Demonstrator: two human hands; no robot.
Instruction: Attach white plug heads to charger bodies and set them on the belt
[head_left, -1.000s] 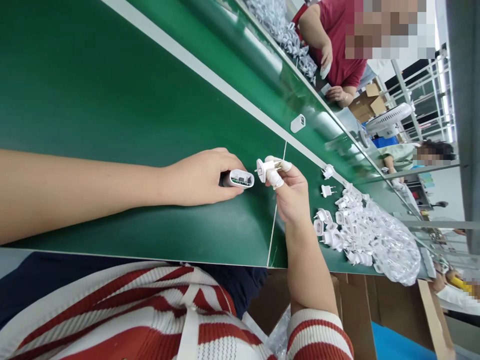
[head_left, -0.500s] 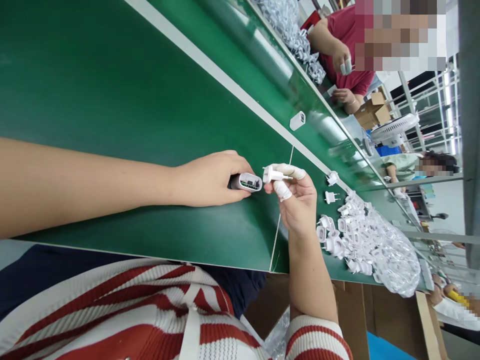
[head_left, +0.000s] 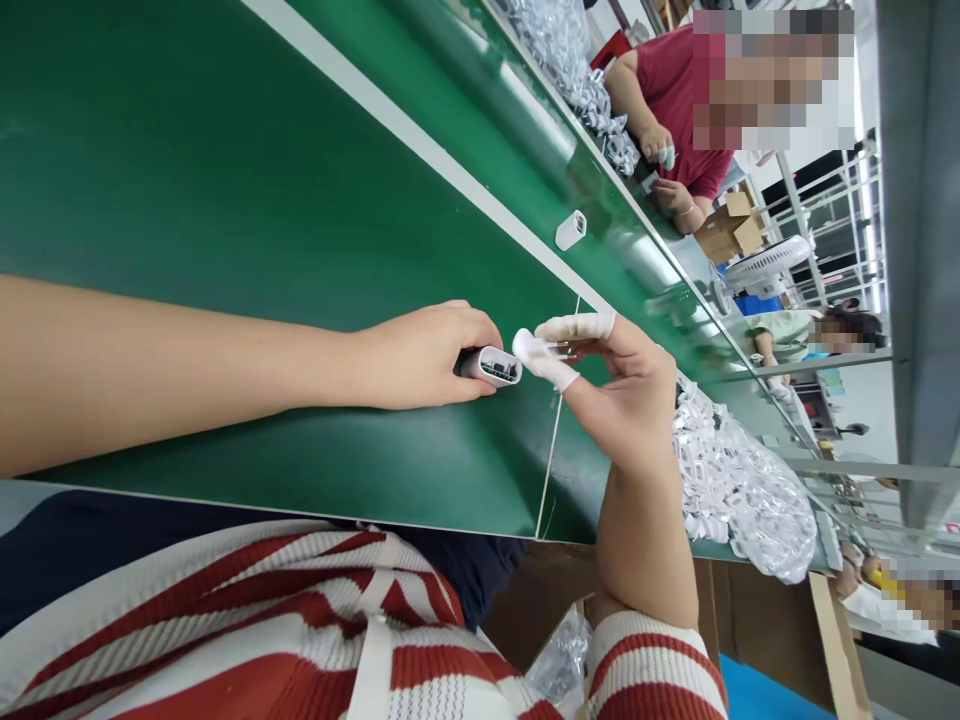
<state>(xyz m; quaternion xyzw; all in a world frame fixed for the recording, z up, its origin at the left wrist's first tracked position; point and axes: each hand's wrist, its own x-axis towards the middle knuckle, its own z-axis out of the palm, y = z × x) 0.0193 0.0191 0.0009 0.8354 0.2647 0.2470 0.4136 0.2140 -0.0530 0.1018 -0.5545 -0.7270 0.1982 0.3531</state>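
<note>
My left hand (head_left: 420, 355) lies on the green bench, its fingers closed round a white charger housing (head_left: 501, 367). The open end of the housing faces right, and dark and green parts show inside it. Just to the right, my right hand (head_left: 622, 375), with white finger covers on thumb and finger, pinches a white plug cap (head_left: 534, 346) by its pin side. Its two metal pins point right, toward my palm. Only a small gap shows between cap and housing, and the cap is partly hidden by the thumb.
A second white charger housing (head_left: 571, 230) stands beyond the pale strip (head_left: 420, 140). Many plug caps (head_left: 697, 460) spill from a clear plastic bag (head_left: 776, 520) at the right. Across the bench a co-worker in a red shirt (head_left: 675, 80) handles small parts. Cardboard boxes (head_left: 772, 620) stand below the edge.
My right hand has turned and moved its wrist right, bringing the plug cap slightly left to the housing's open end. My left hand has stayed in place. The view has shifted slightly.
</note>
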